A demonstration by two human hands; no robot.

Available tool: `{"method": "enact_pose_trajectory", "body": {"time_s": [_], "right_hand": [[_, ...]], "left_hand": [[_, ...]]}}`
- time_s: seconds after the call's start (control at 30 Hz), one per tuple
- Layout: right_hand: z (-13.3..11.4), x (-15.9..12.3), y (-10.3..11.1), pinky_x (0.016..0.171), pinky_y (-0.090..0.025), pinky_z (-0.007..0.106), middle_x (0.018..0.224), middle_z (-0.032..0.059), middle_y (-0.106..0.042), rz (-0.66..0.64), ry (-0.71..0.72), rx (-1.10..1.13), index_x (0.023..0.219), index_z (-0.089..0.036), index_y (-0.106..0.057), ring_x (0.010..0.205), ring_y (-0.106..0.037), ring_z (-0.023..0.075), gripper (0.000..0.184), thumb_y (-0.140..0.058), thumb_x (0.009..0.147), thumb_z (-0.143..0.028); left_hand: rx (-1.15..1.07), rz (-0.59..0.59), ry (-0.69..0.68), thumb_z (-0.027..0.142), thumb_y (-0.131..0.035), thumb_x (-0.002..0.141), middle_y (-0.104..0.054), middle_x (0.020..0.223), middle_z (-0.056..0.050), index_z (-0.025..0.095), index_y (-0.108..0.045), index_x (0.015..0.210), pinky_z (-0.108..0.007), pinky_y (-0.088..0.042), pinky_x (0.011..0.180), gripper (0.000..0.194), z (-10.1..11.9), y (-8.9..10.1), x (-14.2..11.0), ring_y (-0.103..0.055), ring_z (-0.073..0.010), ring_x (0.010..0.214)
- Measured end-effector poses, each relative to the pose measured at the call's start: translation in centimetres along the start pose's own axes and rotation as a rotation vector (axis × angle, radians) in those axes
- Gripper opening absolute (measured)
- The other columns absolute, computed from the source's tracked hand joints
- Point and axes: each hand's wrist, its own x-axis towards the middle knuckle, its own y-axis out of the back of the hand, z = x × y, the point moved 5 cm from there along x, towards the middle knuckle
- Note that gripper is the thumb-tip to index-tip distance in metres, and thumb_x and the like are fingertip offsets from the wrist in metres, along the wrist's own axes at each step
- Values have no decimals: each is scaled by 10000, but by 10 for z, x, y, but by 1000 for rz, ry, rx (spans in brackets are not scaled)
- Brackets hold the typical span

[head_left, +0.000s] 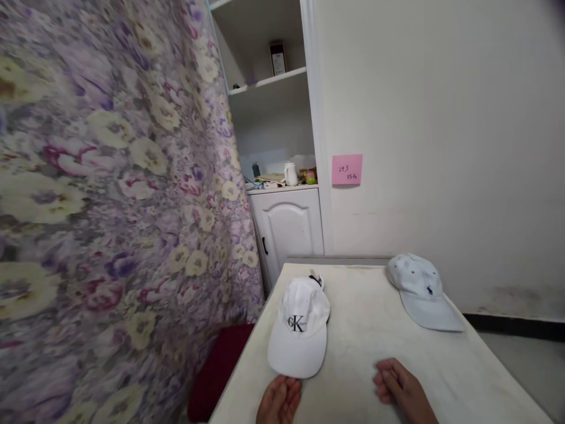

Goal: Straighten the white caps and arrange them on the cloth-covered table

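A white baseball cap point(304, 306) with a black "CK" logo sits on the left side of the table, its brim towards me. My left hand point(280, 400) is palm up at the front edge of that brim, fingers loosely bent and fingertips close to or touching it; no grip on the brim shows. To the right, my right hand point(404, 388) hovers over or rests on the tabletop with its fingers curled in and nothing visible in them. A pale blue-white cap point(419, 291) with a small dark emblem lies at the table's far right edge, apart from both hands.
The cream-covered table point(353, 330) reaches to the wall. A floral curtain point(132, 206) hangs at left, above a dark red seat point(225, 365). Behind stands a white cabinet point(289, 227) with shelves holding a white jug point(290, 174). A pink note point(346, 169) is on the wall.
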Motion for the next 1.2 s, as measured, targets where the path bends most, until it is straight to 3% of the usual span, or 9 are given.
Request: {"method": "enact_pose_trajectory", "body": {"time_s": [0.23, 0.33, 0.53, 0.8, 1.07, 1.2], "right_hand": [[1, 1, -2, 504, -497, 289, 634, 25, -714, -21, 41, -33, 785, -194, -711, 524, -637, 178, 353, -798, 654, -509], [-1, 0, -1, 520, -513, 296, 653, 28, -726, -19, 38, -49, 798, -196, -714, 537, -649, 184, 327, -790, 667, -485], [-6, -4, -3, 515, -512, 290, 645, 17, -719, -15, 47, -68, 790, -197, -703, 537, -648, 181, 309, -768, 682, -478], [-8, -6, -3, 523, -517, 294, 646, 15, -721, -8, 54, -65, 800, -194, -706, 541, -647, 179, 303, -763, 694, -472], [-2, -4, -1, 543, -525, 289, 679, 12, -722, -25, 50, -74, 844, -188, -690, 567, -661, 178, 289, -739, 741, -453], [0, -2, 0, 535, -511, 281, 673, 2, -712, -35, 57, -84, 855, -188, -675, 557, -648, 167, 273, -722, 765, -442]], "left_hand": [[77, 54, -59, 40, -787, 683, -801, 768, -83, 140, -648, 893, -290, -600, 696, 271, 3, -3, -1, -762, -196, 687], [113, 56, -104, 92, -828, 661, -785, 749, -58, 148, -641, 891, -304, -601, 694, 302, 7, -4, -5, -752, -194, 669], [164, 40, -161, 178, -890, 595, -714, 632, 0, 136, -660, 816, -226, -537, 546, 322, 14, -8, -8, -656, -126, 530], [185, 26, -177, 169, -884, 581, -736, 673, -28, 124, -680, 845, -239, -544, 576, 337, 14, -9, -10, -664, -132, 559], [198, 15, -233, 260, -902, 565, -714, 626, -10, 114, -698, 807, -200, -494, 497, 349, 21, -18, -13, -611, -110, 514], [167, 22, -239, 199, -863, 642, -765, 707, -51, 103, -706, 864, -211, -574, 626, 289, 30, -24, -15, -701, -143, 631]]}}
